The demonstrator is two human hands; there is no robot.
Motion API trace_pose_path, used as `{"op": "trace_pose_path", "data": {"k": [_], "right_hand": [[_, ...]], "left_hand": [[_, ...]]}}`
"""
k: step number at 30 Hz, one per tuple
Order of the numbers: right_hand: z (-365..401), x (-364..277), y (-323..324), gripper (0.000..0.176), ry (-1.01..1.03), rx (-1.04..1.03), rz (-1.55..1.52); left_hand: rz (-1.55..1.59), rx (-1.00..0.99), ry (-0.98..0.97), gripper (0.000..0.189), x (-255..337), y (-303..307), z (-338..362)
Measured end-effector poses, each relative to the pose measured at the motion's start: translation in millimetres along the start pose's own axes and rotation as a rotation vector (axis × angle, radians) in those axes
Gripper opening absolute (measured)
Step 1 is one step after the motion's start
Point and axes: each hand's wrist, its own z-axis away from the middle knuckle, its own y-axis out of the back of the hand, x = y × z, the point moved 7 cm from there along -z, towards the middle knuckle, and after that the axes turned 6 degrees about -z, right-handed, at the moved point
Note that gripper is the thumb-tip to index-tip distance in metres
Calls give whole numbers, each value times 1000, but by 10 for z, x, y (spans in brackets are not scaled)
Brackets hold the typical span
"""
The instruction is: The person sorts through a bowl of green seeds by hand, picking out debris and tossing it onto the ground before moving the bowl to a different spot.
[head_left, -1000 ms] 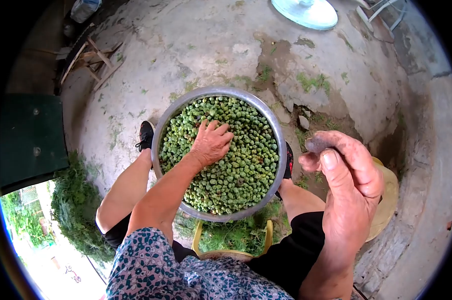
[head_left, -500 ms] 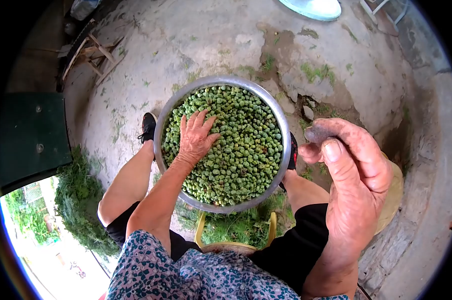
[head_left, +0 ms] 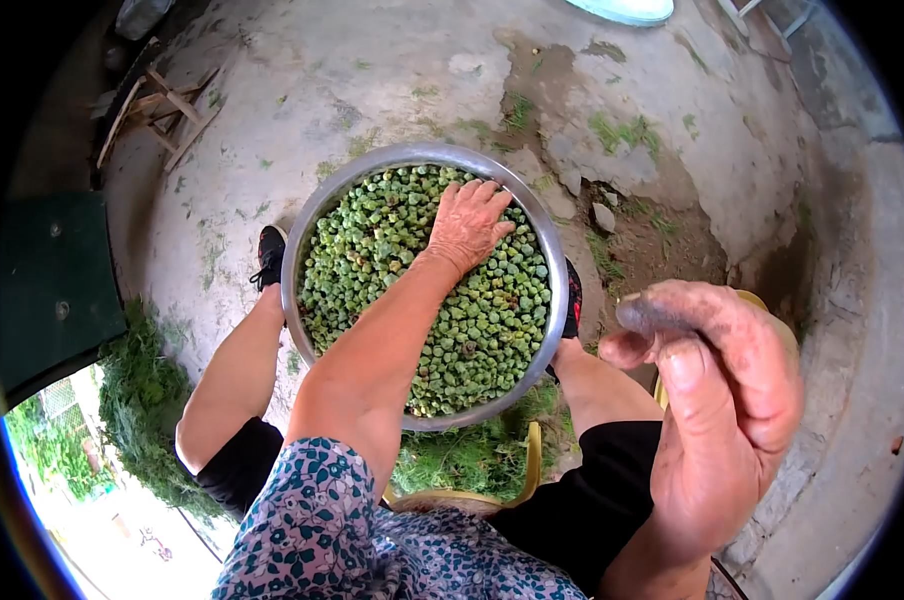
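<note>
In the head view my left hand (head_left: 469, 225) reaches across a wide metal basin (head_left: 299, 250). Its fingers lie spread on the small round green pods or buds (head_left: 472, 345) that fill the basin, near the far right part of the rim. The fingertips seem to press slightly among them. My right hand (head_left: 727, 370) is raised close to the camera, to the right of the basin. Its fingers are loosely curled, with the thumb a little apart from the dark-stained index fingertip. Nothing shows between them.
The basin stands between my legs, with a yellow frame (head_left: 532, 465) and feathery green sprigs (head_left: 462, 465) below. More greenery (head_left: 147, 400) lies to the left, beside a dark green panel (head_left: 57, 280). Ahead are a wooden stool (head_left: 167, 110), cracked concrete (head_left: 612, 200) and a pale round object (head_left: 627, 8).
My left hand has moved right and farther out over the pods. My right hand has shifted slightly down and right, still curled. The view has shifted a little.
</note>
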Motion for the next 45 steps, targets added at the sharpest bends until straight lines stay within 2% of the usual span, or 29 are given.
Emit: {"op": "trace_pose_path", "data": {"k": [2,3,6,8,10,11,14,16,19,23,27,35,39,42,45], "right_hand": [[12,20,9,22,111,-4,3],[32,56,15,23,180,-4,4],[81,172,102,24,152,112,-33],[25,91,127,24,97,83,-4],[-1,63,139,25,50,89,22],[-10,55,144,25,18,103,30],[45,112,112,25,73,187,-5],[35,115,101,24,34,182,-24],[-25,45,129,24,-135,97,-26],[-35,62,136,23,-128,118,-65],[-18,65,97,21,-109,145,-101],[29,107,-13,20,-104,193,-166],[31,112,-54,20,-125,195,-156],[-6,120,-92,16,-125,76,-178],[-9,135,-123,16,-129,50,-167]], "left_hand": [[21,-19,44,39,9,-66,-22],[-34,-30,4,40,32,-70,-15],[-117,-93,9,40,40,-90,-6],[-150,-79,-6,32,6,-111,4],[-188,-154,-3,31,-19,-142,3],[-211,-130,-21,30,-26,-130,15],[-276,-97,-68,29,-70,-137,138],[-249,-223,-32,24,-143,-122,180],[-213,-240,-37,22,-194,-67,253],[-240,-322,-42,22,-262,22,397],[-194,-191,-98,25,-302,191,583],[-207,-162,-136,27,-311,524,948],[-171,-119,-99,29,-299,644,1157],[-153,-127,-41,33,-336,645,1311],[-84,-108,21,35,-357,699,1439]]}}
